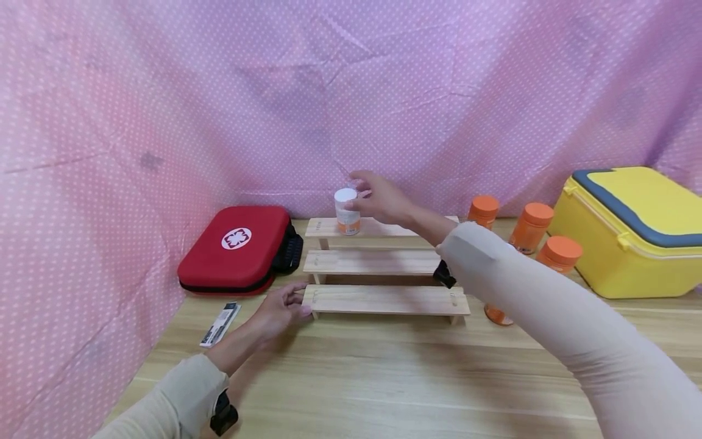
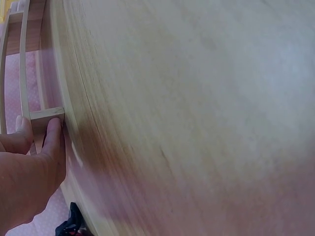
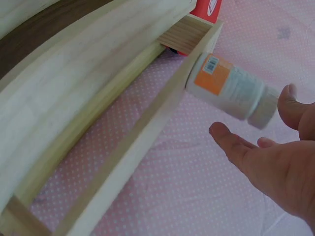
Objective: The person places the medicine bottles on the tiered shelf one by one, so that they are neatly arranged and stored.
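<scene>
A white bottle with a white cap and an orange label band stands upright near the left end of the top step of a three-step wooden rack. Around the bottle's cap side, my right hand has its thumb and fingers spread; the right wrist view shows a gap between the fingertips and the bottle. At the rack's lowest step, my left hand grips the left end, with a finger against the end of the wooden support.
Left of the rack lie a red first-aid case and a small white-and-black box. Several orange-capped bottles stand to the right, partly behind my right sleeve. A yellow box with a grey-trimmed lid is farther right. Pink dotted cloth hangs behind.
</scene>
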`<state>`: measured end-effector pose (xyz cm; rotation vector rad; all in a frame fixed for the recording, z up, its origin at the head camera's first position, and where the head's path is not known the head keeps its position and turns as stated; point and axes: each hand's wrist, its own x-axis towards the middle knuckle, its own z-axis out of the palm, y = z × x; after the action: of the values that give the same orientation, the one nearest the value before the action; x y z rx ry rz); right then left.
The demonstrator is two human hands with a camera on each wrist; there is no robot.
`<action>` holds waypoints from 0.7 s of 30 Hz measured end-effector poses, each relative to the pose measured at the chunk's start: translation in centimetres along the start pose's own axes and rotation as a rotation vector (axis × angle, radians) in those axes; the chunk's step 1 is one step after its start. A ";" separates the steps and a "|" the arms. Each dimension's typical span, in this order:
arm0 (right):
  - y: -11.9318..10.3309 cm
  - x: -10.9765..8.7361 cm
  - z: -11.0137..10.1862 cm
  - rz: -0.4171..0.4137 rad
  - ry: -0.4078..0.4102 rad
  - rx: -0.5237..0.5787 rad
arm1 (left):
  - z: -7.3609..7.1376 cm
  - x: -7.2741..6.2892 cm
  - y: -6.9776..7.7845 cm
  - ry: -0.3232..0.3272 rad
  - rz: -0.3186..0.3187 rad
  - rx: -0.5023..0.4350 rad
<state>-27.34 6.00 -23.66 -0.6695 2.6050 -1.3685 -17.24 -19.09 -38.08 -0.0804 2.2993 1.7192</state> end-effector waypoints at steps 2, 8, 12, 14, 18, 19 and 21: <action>0.2 -1.1 -1.0 -0.010 0.010 -0.029 | 0.0 0.1 -0.1 0.004 0.001 0.010; 2.0 -6.9 -4.6 -0.066 0.041 -0.143 | 0.1 0.1 -0.1 0.012 0.019 0.048; 4.7 -12.0 -6.5 -0.060 0.091 -0.263 | 0.1 0.1 -0.1 0.015 0.023 0.063; 6.1 -14.5 -7.1 -0.050 0.129 -0.312 | 0.1 0.1 -0.1 0.014 0.018 0.069; 8.9 -18.4 -8.2 -0.041 0.224 -0.384 | 0.1 0.1 -0.2 0.015 0.018 0.075; 9.5 -19.1 -8.4 -0.047 0.250 -0.397 | 0.1 0.1 -0.2 0.019 0.018 0.078; 10.6 -20.4 -8.8 -0.048 0.273 -0.402 | 0.2 0.1 -0.2 0.025 0.013 0.087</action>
<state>-15.24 26.81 -28.99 -0.6317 3.1464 -1.0124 -17.26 -18.99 -38.36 -0.0708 2.3943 1.6313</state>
